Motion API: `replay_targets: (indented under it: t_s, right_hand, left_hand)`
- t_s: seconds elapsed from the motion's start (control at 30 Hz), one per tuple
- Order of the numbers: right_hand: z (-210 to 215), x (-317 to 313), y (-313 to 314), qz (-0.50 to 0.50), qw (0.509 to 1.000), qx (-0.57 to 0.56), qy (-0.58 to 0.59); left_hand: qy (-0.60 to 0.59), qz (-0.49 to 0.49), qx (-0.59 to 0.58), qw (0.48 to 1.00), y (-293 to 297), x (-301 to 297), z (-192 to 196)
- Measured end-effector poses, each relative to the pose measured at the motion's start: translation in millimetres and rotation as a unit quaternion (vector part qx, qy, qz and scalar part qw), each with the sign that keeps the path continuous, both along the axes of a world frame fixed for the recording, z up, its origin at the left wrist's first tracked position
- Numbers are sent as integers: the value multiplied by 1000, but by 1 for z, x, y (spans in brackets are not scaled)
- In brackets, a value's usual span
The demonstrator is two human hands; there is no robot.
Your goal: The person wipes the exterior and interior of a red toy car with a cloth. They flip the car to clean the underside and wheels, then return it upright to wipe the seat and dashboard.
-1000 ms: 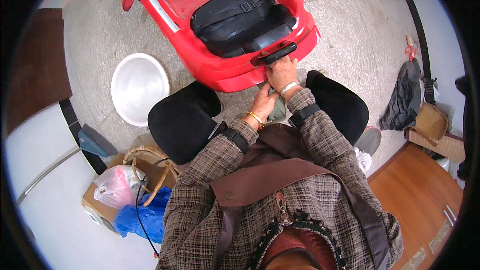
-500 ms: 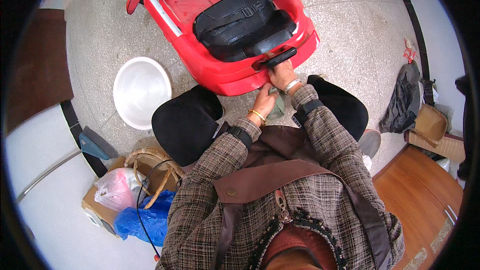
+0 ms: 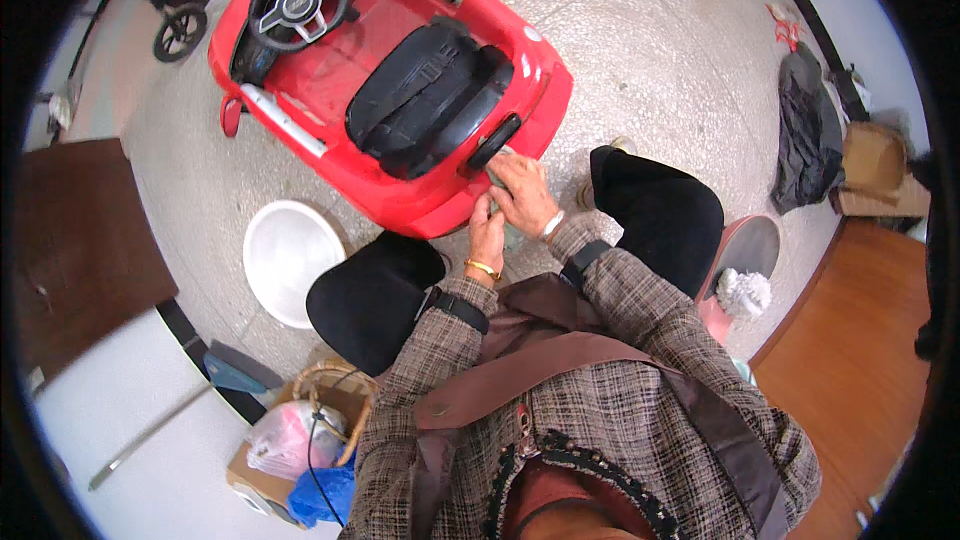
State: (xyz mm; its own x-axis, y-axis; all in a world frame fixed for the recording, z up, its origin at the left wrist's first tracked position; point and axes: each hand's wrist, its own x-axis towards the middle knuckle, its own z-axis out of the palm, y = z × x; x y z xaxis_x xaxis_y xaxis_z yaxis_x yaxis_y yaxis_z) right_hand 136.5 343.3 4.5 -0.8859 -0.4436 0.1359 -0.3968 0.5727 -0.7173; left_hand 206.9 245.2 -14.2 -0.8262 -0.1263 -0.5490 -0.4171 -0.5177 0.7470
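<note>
A red ride-on toy car with a black seat and a steering wheel stands in front of me, its rear end toward my knees. At its rear edge, just below the black handle, my right hand presses with bent fingers on a grey-green cloth. Close beside it, my left hand is closed, its fingertips against the right hand and the cloth. Most of the cloth is hidden under my hands; a little shows between and below them.
A white basin sits on the speckled floor to my left. Nearer are a cardboard box with a wicker basket and plastic bags. On the right lie a dark bag, an open carton and a round container with a white pompom.
My view has turned, showing more of the car's front and steering wheel. My right hand has moved from under the handle to its near side. My left hand stays close by.
</note>
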Motion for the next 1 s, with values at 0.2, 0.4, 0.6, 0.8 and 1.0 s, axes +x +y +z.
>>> replay_targets:
  t_s: [0.2, 0.4, 0.6, 0.8, 1.0]
  right_hand:
    - [2, 16, 11, -181, 969, -147, -78]
    - [6, -17, 37, -249, 913, -221, -237]
    - [46, -99, 78, -163, 983, -82, 33]
    - [40, -149, 42, 184, 944, 253, 106]
    - [11, -176, 33, 306, 880, 355, 82]
  left_hand:
    - [82, -89, 83, 989, 4, -9, 29]
    - [88, -300, -15, 950, -13, -35, 91]
    - [175, -277, -270, 906, -90, -92, 138]
    - [317, -247, -567, 719, -73, -109, 108]
    - [332, -310, -557, 695, -72, -111, 102]
